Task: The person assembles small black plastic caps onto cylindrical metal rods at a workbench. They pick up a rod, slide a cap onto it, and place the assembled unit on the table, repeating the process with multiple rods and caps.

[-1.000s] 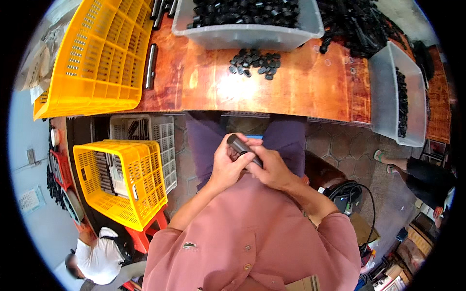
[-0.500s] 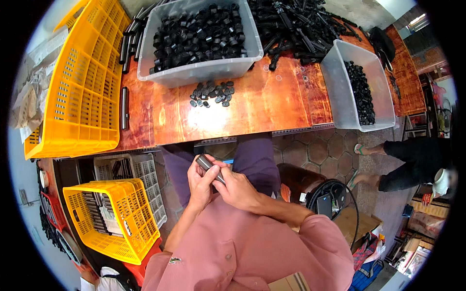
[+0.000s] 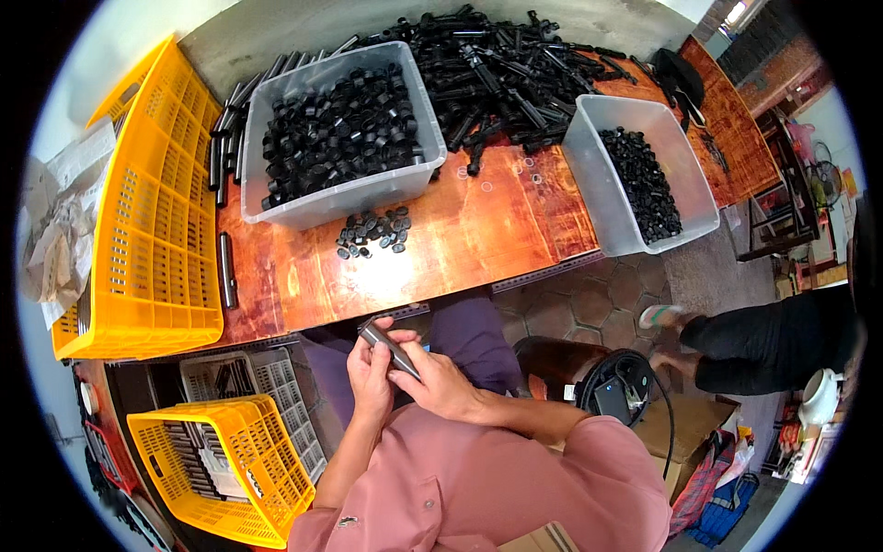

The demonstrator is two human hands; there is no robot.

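Observation:
A dark grey metal tube [image 3: 393, 351] lies slantwise between my hands, just off the table's front edge and above my lap. My left hand [image 3: 370, 375] is closed round its upper end. Farther down the tube, my right hand [image 3: 436, 379] grips the lower end, fingers wrapped over it. Nearest to them on the table is a small pile of black oval pieces [image 3: 372, 232]. Behind that pile stands a clear plastic bin [image 3: 313, 213] heaped with black ring-shaped caps [image 3: 345, 129].
A second clear bin [image 3: 589, 221] with small black parts stands right. Black tool-like parts [image 3: 506, 78] are heaped behind. Left stands a tall yellow crate [image 3: 152, 239]; below it, another yellow crate [image 3: 267, 460] holds tubes. A single tube [image 3: 228, 270] lies on the table [image 3: 478, 248]. A person's legs [image 3: 754, 345] are at right.
My view has tilted and shifted, so the table and bins sit lower and farther left. Both hands still hold the tube, with a slight change of finger position. The person's feet at right have moved.

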